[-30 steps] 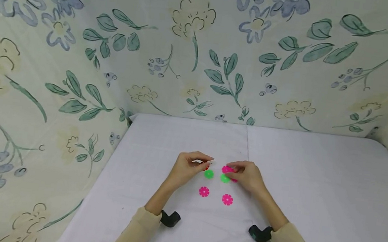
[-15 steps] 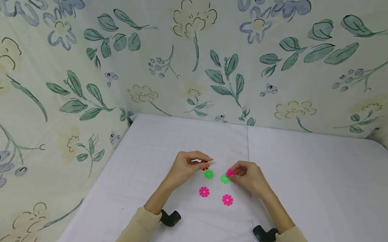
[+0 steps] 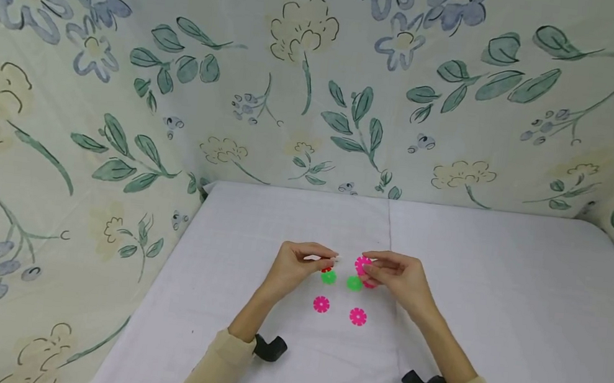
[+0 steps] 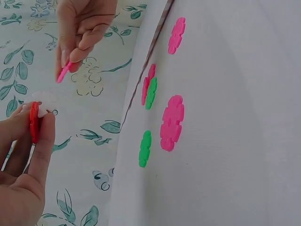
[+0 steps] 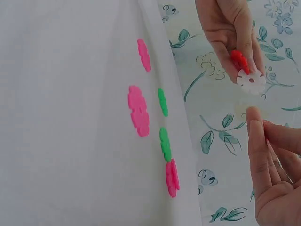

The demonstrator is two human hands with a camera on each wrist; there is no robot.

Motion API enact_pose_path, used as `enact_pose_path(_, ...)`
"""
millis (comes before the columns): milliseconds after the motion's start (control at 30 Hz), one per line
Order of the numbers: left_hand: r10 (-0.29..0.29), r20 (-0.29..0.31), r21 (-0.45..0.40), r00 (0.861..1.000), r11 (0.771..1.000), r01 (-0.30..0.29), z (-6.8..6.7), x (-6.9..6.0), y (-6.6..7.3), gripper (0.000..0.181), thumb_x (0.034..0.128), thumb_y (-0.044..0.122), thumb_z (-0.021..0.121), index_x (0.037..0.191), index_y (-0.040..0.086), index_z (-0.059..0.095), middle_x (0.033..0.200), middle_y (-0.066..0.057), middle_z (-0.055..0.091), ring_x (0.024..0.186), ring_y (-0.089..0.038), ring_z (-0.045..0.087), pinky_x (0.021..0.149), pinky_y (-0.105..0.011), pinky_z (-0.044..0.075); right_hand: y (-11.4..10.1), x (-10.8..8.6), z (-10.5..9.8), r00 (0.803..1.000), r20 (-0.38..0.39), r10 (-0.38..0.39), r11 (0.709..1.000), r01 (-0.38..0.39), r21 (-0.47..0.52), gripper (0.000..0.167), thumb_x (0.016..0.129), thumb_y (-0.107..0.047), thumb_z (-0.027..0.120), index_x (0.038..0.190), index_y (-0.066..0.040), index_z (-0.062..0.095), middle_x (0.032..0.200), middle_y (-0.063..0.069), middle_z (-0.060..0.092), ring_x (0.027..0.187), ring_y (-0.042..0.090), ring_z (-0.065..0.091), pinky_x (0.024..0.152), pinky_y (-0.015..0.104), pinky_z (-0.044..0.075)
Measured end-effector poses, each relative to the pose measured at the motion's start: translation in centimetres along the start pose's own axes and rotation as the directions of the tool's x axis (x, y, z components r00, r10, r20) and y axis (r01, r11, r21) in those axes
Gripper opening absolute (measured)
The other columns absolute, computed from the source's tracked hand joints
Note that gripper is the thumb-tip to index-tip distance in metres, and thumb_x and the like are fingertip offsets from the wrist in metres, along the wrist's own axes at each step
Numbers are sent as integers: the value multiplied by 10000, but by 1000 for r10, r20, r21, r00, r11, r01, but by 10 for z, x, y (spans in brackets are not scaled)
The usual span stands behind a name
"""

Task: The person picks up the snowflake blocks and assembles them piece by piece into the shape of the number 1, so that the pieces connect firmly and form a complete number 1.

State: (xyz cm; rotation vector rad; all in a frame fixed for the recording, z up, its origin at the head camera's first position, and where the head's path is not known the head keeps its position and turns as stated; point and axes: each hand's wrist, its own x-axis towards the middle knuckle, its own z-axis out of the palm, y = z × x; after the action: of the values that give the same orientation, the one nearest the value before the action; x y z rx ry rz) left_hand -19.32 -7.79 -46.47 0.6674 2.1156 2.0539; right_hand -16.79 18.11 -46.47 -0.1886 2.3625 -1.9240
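- Your left hand [image 3: 292, 269] comes in from the left side, the wrist bent inward and the fingertips directed to the right hand [image 3: 403, 281], which is posed almost as its mirror.
- Both hands are raised over the bench [image 3: 490, 267], their fingertips near each other, with a gap between.
- The left grip is narrowed to a pinch: thumb and fingers hold a red disc [image 4: 34, 122], and a white disc [image 5: 250, 82] touches it at an angle, standing out past the fingertips. If the two are locked together, I cannot tell.
- The right grip is also a thin pinch, on the rim of one pink disc [image 4: 64, 72]; this disc is tilted and well apart from the white one.
- Under your hands lie two green discs [image 3: 328, 277] [image 3: 354, 283]; another pink piece [image 5: 172, 178] is just beside the right green one, partly covered by your hand in the head view.
- Nearer to you, two pink flower discs [image 3: 321, 304] [image 3: 358, 317] lie flat, apart from each other, between your forearms.
- The far edge of the bench is beyond the fingertips, in front of the floral cloth [image 3: 349, 115]; bare surface lies between.
- To your right the white surface extends widely; on the left, the slanting edge is closer.
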Motion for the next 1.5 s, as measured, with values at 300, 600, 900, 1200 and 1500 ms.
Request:
enact_pose_path(300, 9, 1, 15, 1000, 1000, -9, 3, 0, 3, 171, 918, 71, 778, 1060, -22, 798, 1087, -181, 781, 900, -121, 758, 845, -317, 637, -12, -5, 9, 999, -49, -22, 996, 26, 85, 353, 959, -154, 752, 1257, 30, 715, 949, -4, 810, 807, 176, 800, 802, 330, 641)
enact_pose_path(600, 49, 17, 17, 999, 999, -50, 5, 1, 8, 160, 901, 3, 769, 1047, -56, 793, 1094, -232, 770, 899, -131, 775, 825, -298, 636, -17, -7, 15, 997, -70, -37, 992, 45, 115, 339, 960, -144, 749, 1247, 34, 720, 978, 17, 818, 812, 155, 800, 781, 290, 637)
enact_pose_path(900, 83, -1, 34, 997, 996, -83, 8, 1, 13, 130, 904, -29, 750, 1017, -77, 793, 1061, -255, 766, 864, -145, 780, 810, -317, 642, -19, -9, 19, 995, -89, -55, 992, 65, 106, 357, 963, -163, 747, 1256, 39, 714, 1014, 44, 816, 825, 126, 797, 785, 255, 625)
enact_pose_path(1200, 150, -1, 115, 989, 982, -149, 5, 2, 11, 99, 926, -37, 721, 967, -63, 807, 998, -220, 777, 857, -80, 747, 779, -292, 641, -16, -11, 27, 991, -106, -76, 980, 94, 176, 346, 962, -103, 735, 1254, 80, 701, 1003, -39, 816, 822, 99, 793, 791, 250, 622)
enact_pose_path(1500, 186, 39, 131, 982, 973, -189, 2, 0, 10, 97, 925, -58, 714, 942, -66, 809, 968, -218, 775, 836, -90, 743, 751, -296, 641, -17, -12, 29, 995, -73, -64, 978, 77, 192, 348, 954, -98, 742, 1245, 90, 701, 991, -40, 815, 790, 111, 792, 770, 263, 630)
